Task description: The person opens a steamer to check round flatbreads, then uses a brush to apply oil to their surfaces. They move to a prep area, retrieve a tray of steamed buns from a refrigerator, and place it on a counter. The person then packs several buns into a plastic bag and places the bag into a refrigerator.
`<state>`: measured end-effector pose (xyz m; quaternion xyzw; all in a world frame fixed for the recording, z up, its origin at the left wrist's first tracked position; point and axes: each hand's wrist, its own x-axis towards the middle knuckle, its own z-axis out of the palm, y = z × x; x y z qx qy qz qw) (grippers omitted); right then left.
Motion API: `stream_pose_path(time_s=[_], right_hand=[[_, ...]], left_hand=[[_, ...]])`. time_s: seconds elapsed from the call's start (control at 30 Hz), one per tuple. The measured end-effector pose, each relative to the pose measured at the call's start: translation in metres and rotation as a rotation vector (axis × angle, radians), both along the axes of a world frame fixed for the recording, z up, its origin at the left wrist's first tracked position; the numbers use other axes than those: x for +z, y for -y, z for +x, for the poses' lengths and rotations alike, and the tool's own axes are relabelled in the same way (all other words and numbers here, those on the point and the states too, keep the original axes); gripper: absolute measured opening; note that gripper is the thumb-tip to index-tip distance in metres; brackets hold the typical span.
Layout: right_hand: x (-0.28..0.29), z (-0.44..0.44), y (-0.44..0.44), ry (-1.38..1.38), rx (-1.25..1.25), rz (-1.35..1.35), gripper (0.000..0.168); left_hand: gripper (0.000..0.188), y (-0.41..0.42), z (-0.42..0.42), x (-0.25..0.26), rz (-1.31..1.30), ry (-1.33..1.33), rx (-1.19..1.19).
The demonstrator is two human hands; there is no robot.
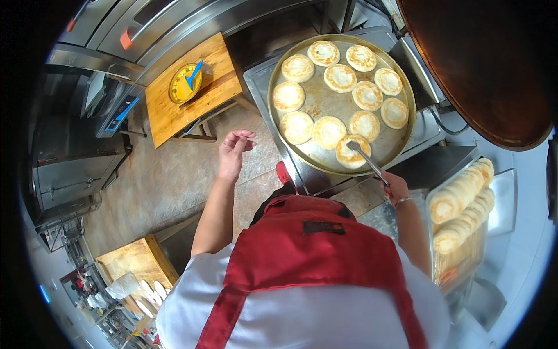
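Note:
My right hand [396, 188] is closed around the handle of metal tongs [369, 161]. The tongs' tip rests on a browned round flatbread [351, 158] near the front rim of a large round griddle pan [314, 100]. Several more flatbreads, such as one at the pan's left [296, 127], lie across it, pale with golden patches. Left of the pan, over the floor, my left hand [236, 150] hangs in the air with loosely bent fingers and nothing in it.
A big round lid [475, 74] stands raised at the right. Beside my right arm, a clear container [462, 266] holds stacked flatbreads [462, 192]. On a wooden table [213, 56] sits a yellow bowl [178, 87] with a blue brush [194, 75]. Another wooden table [126, 257] bears pale dough pieces [148, 290].

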<state>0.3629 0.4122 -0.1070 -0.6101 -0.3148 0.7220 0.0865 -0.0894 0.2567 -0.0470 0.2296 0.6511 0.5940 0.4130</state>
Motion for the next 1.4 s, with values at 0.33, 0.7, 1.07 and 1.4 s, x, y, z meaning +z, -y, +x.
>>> stream_pose_path(time_s=[0.33, 0.7, 1.07, 1.4], right_hand=[[0.003, 0.009, 0.019, 0.100, 0.047, -0.004, 0.026], [-0.021, -0.042, 0.029, 0.032, 0.056, 0.051, 0.031], [0.031, -0.017, -0.010, 0.524, 0.331, 0.660, 0.039], [0.060, 0.036, -0.025, 0.502, 0.163, 0.664, 0.036]], left_hand=[[0.014, 0.007, -0.004, -0.011, -0.035, 0.021, 0.001], [0.012, 0.010, -0.002, -0.015, -0.047, 0.033, 0.007], [0.014, -0.017, 0.011, -0.002, -0.006, 0.007, -0.083], [0.011, -0.157, 0.033, 0.138, 0.341, -0.368, -0.408]])
